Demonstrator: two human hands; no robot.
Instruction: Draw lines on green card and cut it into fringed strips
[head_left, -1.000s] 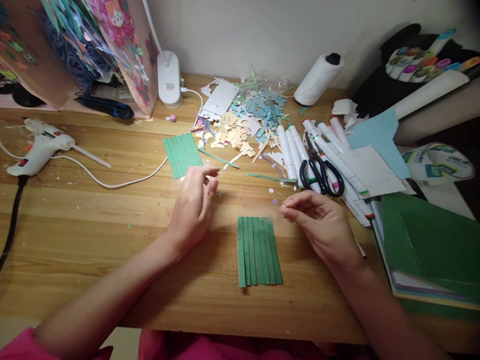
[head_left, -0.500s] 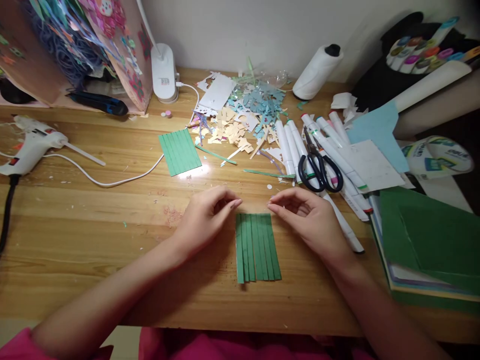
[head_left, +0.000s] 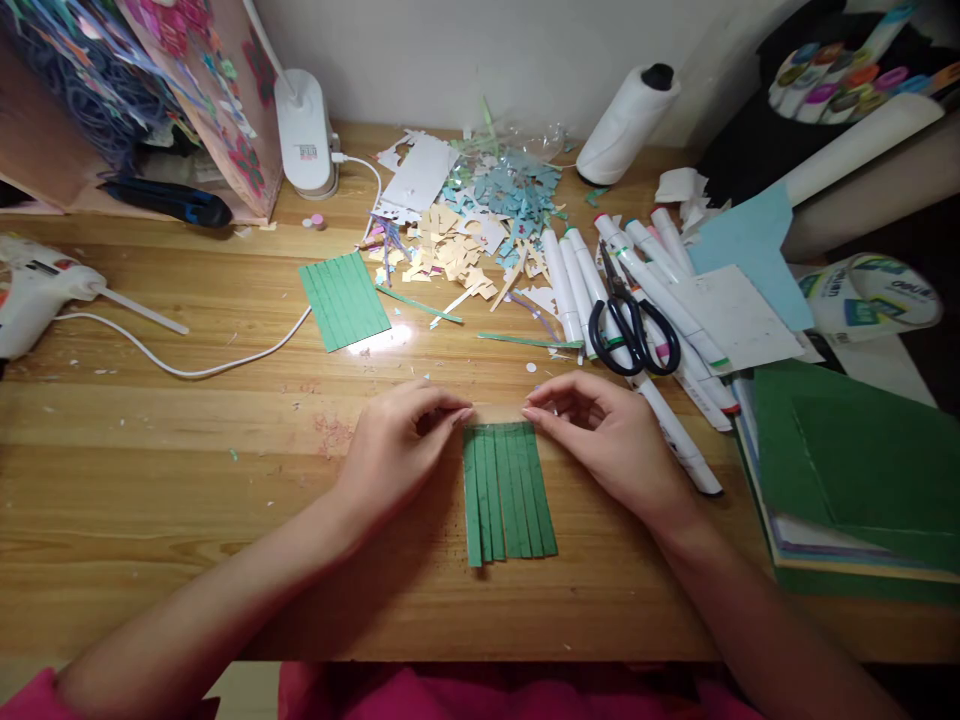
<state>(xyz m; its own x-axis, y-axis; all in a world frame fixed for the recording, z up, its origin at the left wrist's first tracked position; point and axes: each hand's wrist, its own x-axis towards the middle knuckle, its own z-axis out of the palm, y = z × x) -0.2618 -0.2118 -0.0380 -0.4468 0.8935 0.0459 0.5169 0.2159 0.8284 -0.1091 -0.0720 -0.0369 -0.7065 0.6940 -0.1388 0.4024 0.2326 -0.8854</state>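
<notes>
Green paper cut into narrow side-by-side strips (head_left: 510,492) lies flat on the wooden table in front of me. A faint see-through strip, apparently clear tape (head_left: 496,411), stretches along its top edge between my two hands. At the top left corner, my left hand (head_left: 401,440) pinches one end of it with thumb and forefinger. My right hand (head_left: 600,430) pinches the other end near the top right corner, its other fingers curled. Farther off to the left lies a second green paper piece (head_left: 345,300) with lines or cuts along it.
Paper scraps (head_left: 480,215) are heaped at the back. Black-handled scissors (head_left: 634,320) lie on several white markers (head_left: 682,440) at the right. Green sheets (head_left: 855,460) are stacked beyond, near a tape roll (head_left: 870,290). A glue gun (head_left: 45,290) and white cable (head_left: 202,374) are at the left.
The view has shifted slightly. Both hands have come down a little closer to the top edge of the green strips, still pinching the clear strip.
</notes>
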